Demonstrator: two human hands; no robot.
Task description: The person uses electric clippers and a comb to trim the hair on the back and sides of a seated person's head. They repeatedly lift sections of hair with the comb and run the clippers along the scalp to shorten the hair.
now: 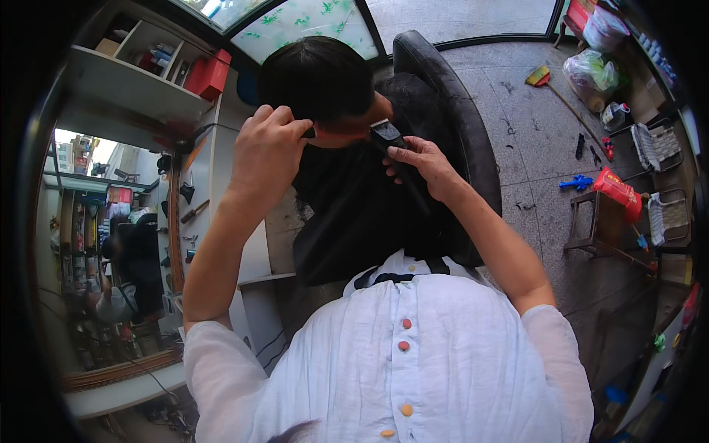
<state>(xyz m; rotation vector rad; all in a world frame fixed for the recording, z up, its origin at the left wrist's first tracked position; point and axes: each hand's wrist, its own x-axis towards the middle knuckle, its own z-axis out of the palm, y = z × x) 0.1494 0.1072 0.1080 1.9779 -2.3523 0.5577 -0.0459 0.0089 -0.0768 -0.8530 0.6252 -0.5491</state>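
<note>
Near shelves [122,80] holding a red box [214,78], right grip [430,167] clasps clippers [388,136]; left grip [267,151] pinches something dark [309,133].

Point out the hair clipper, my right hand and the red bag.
Hair clipper [388,136]: head view, on its black cutting end.
Right hand [430,166]: head view, on its middle, behind the thumb.
Red bag [619,193]: head view, on its printed side.

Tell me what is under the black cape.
The seated person's head shows above the black cape; the body and any clothing beneath are covered and cannot be seen.
</note>
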